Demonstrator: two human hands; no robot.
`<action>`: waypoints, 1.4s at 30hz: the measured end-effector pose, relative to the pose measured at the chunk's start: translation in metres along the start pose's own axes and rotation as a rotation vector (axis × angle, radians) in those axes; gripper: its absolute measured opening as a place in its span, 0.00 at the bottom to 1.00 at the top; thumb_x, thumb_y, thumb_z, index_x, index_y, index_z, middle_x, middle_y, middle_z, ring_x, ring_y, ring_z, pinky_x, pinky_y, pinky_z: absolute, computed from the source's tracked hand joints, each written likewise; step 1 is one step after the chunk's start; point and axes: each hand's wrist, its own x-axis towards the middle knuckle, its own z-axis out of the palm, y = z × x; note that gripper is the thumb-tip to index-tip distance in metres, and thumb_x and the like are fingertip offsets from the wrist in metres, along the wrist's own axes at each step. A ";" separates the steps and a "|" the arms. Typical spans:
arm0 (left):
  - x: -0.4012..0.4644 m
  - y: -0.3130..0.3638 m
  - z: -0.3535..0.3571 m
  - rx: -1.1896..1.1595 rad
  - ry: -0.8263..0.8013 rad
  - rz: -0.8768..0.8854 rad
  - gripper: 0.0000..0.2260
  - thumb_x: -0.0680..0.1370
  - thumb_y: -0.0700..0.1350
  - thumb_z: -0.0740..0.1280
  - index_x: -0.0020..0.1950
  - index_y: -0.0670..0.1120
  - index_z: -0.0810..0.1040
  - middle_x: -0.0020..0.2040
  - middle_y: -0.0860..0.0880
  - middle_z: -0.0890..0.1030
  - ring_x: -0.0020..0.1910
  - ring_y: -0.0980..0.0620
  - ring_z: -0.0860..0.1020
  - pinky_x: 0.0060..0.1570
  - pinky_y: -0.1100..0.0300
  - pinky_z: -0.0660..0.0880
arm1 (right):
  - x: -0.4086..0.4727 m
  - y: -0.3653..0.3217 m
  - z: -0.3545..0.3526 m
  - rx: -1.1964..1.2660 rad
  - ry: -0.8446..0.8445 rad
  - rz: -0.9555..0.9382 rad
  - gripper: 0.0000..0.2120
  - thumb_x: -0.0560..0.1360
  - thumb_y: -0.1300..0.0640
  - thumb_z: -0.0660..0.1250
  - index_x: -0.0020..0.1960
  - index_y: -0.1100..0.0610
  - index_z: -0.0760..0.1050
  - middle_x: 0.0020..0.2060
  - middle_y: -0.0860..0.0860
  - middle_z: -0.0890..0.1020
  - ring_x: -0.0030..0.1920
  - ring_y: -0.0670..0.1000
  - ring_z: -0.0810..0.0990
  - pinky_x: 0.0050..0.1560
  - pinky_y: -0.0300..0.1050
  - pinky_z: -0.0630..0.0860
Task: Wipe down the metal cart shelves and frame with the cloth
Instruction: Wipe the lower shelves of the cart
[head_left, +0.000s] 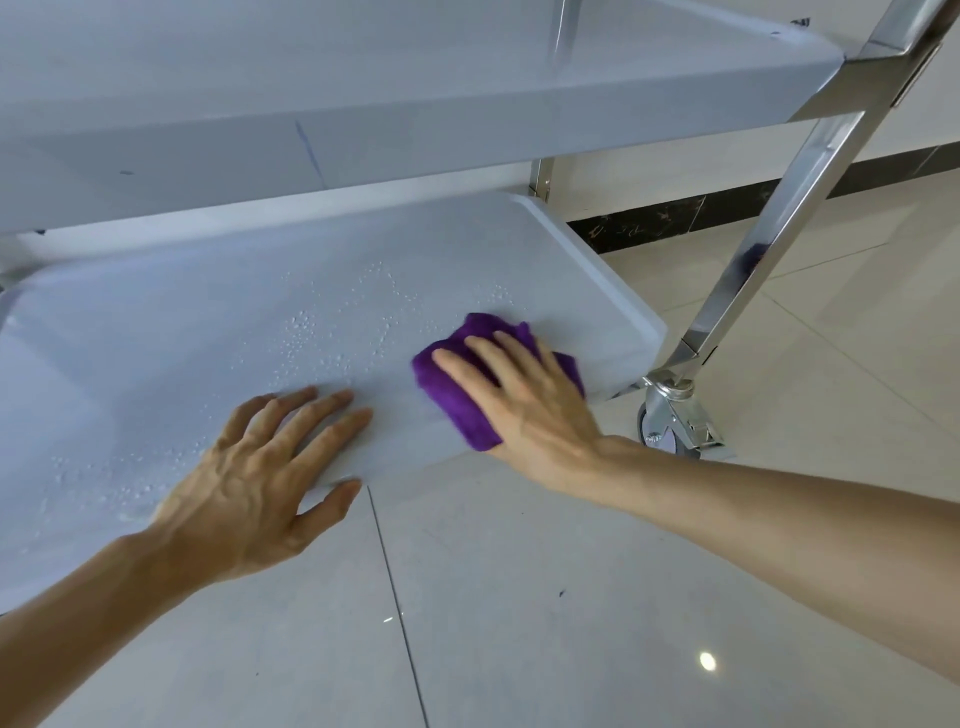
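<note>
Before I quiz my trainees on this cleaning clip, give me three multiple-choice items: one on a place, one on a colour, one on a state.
1. Where does the cloth lie?
A. on the lower shelf
B. on the floor
C. on the upper shelf

2. What colour is the cloth?
A. yellow
B. purple
C. white

3. How is the lower shelf left of the cloth?
A. covered in crumbs
B. beaded with droplets
C. wrapped in foil

Answers:
1 A: the right hand presses it onto the lower shelf near its right end.
2 B: it shows purple round the fingers.
3 B: small drops dot the surface beyond the left hand, which rests flat on the shelf's front edge.
</note>
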 end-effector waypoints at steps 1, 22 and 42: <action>0.000 0.001 -0.001 -0.002 -0.004 0.004 0.28 0.80 0.61 0.54 0.73 0.46 0.72 0.71 0.45 0.74 0.69 0.40 0.73 0.68 0.42 0.68 | 0.005 -0.013 0.001 0.012 -0.029 -0.047 0.48 0.70 0.50 0.75 0.81 0.48 0.50 0.77 0.57 0.61 0.77 0.62 0.60 0.77 0.61 0.53; 0.087 0.088 0.001 0.188 -0.093 0.025 0.36 0.81 0.58 0.58 0.80 0.49 0.41 0.81 0.40 0.50 0.76 0.30 0.57 0.66 0.28 0.59 | -0.021 0.104 -0.002 -0.048 -0.278 -0.010 0.58 0.68 0.36 0.73 0.80 0.53 0.37 0.80 0.48 0.42 0.79 0.47 0.37 0.77 0.51 0.47; 0.040 0.057 -0.004 0.207 -0.116 -0.116 0.35 0.78 0.61 0.60 0.79 0.47 0.54 0.79 0.40 0.58 0.74 0.30 0.61 0.66 0.29 0.60 | 0.018 0.018 0.003 -0.028 -0.259 -0.090 0.53 0.72 0.37 0.69 0.81 0.57 0.39 0.81 0.50 0.42 0.80 0.49 0.40 0.79 0.55 0.44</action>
